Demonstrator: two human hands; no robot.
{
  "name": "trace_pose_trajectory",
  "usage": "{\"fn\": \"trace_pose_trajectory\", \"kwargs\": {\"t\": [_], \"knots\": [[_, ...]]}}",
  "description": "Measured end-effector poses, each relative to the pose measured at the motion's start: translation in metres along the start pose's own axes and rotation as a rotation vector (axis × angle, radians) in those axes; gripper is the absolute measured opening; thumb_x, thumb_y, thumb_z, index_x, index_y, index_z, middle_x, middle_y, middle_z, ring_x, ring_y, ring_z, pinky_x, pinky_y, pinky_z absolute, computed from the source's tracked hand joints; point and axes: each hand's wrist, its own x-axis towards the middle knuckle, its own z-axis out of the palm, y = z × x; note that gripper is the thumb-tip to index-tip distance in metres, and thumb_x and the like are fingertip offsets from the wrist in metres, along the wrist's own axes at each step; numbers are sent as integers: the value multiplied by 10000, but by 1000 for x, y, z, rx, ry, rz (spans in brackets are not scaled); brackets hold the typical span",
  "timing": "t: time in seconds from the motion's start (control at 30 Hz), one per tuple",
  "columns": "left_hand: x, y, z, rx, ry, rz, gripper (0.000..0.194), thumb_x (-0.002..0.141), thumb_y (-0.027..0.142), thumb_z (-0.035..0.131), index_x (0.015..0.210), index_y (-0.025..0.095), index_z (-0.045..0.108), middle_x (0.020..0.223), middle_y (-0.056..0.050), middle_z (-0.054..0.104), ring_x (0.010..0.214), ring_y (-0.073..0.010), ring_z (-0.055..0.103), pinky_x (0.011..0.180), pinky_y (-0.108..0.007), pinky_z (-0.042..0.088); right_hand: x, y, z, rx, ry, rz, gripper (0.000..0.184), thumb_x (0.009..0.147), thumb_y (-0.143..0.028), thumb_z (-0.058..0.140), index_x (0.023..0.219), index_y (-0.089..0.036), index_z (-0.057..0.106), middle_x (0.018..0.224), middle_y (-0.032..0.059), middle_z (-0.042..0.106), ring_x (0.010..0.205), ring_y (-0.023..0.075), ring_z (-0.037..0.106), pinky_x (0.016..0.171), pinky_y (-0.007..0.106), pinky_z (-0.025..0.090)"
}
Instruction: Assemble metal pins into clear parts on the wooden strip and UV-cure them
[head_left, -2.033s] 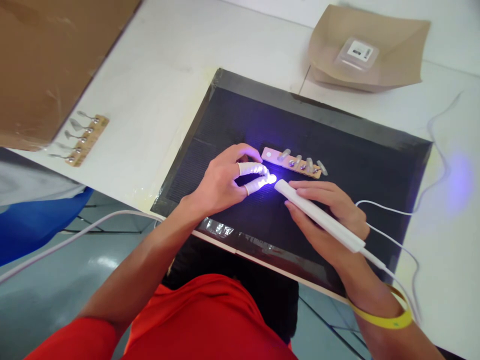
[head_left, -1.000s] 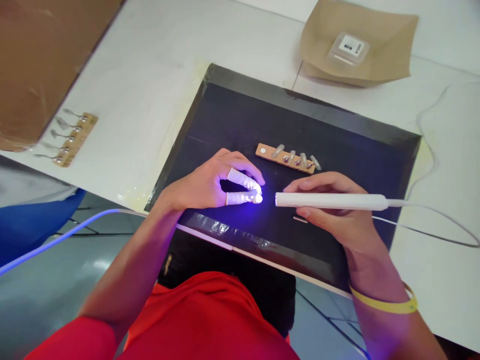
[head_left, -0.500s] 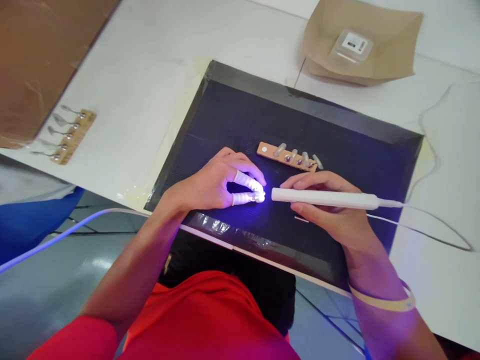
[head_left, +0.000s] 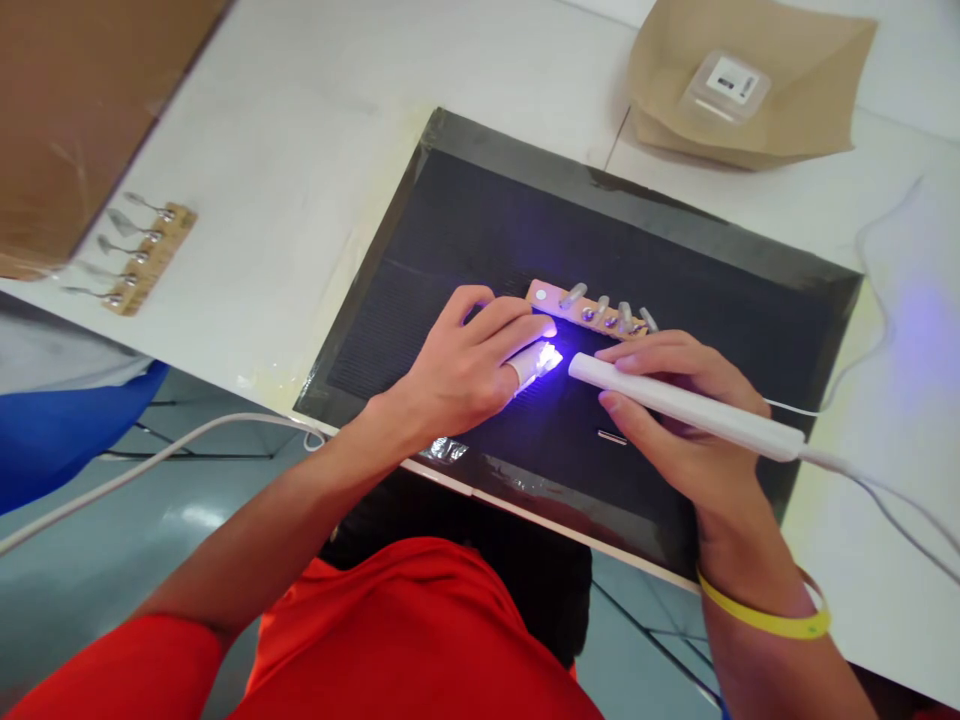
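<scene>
My right hand grips a white corded UV lamp wand, its front end pointing left and casting violet light. Opposite it, my left hand has white finger cots on and its fingertips pinched together. A small piece glows between those fingertips, too washed out by the light to name. Lamp and piece are a short gap apart. Just beyond my hands lies a wooden strip bearing several clear tubular pieces and shiny metal balls. Under everything is a black mat edged with tape.
A short thin metallic bar lies on the mat below the wand. At the left stands another wooden strip with several thin-stemmed pieces, beside a brown board. A brown paper tray holds a clear labelled box. White cables trail right and lower left.
My left hand has rolled over, so its back now faces up and the finger cots show less. The wand has swung from level to slanting, its cord end lower. The view has shifted slightly.
</scene>
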Motion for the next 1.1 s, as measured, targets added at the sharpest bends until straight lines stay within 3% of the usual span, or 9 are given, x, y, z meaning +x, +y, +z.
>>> {"fn": "trace_pose_trajectory", "kwargs": {"t": [0.1, 0.3, 0.43, 0.67, 1.1], "knots": [[0, 1, 2, 47, 77, 24, 171, 1000, 198, 593, 830, 206, 605, 1118, -15, 785, 1062, -174, 684, 884, -395, 461, -1, -2, 8, -113, 40, -99, 298, 807, -111, 808, 1036, -279, 718, 1015, 32, 784, 912, 214, 760, 804, 380, 651], [2, 2, 4, 124, 121, 12, 140, 972, 206, 620, 833, 206, 604, 1064, 4, 797, 984, -175, 696, 837, -379, 482, -6, -4, 25, -329, 107, -265, 355, 788, -88, 824, 1075, -269, 718, 1017, 50, 781, 845, 194, 768, 722, 314, 642], [3, 3, 4, 105, 121, 9, 57, 967, 164, 596, 940, 198, 633, 1072, -19, 797, 1000, -190, 702, 853, -394, 486, -7, -3, 28, -330, 75, -289, 343, 801, -78, 800, 1074, -260, 702, 1019, 56, 777, 851, 189, 771, 740, 309, 648], [2, 2, 7, 150, 137, -17, 40, 981, 192, 608, 959, 222, 624, 1041, 2, 794, 976, -172, 699, 837, -386, 477, -6, -3, 28, -339, 88, -305, 317, 795, -68, 806, 1045, -229, 695, 997, 73, 777, 845, 177, 772, 739, 283, 642], [2, 2, 6, 111, 142, -32, 116, 975, 134, 573, 992, 204, 664, 1051, -32, 785, 983, -193, 660, 836, -406, 449, -8, -2, 24, -324, 46, -285, 358, 791, -64, 817, 1083, -232, 695, 1028, 62, 774, 867, 174, 769, 782, 286, 645]]}}
